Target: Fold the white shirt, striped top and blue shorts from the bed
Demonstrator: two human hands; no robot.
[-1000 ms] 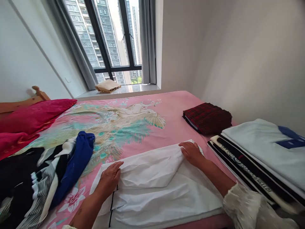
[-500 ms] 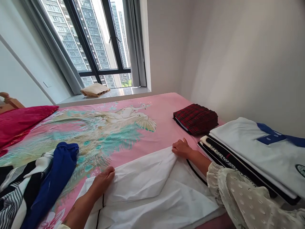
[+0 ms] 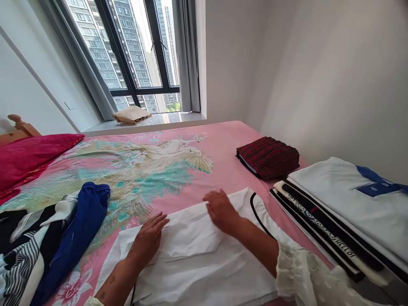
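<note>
"HELLO!" stands in dark capitals on a folded cream garment [image 3: 363, 264] in the stack at lower right. Further dark marks [image 3: 314, 219] along its edge are too small to read surely.

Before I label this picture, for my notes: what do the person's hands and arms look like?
The left hand and right hand are bare, without gloves. The right sleeve is cream, with a ruffled cuff; only a sliver of pale left sleeve shows at the lower edge.

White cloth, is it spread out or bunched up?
Spread out: the white cloth lies broad and low on the bed, lightly wrinkled. Whether layers are folded underneath, I cannot tell.
</note>
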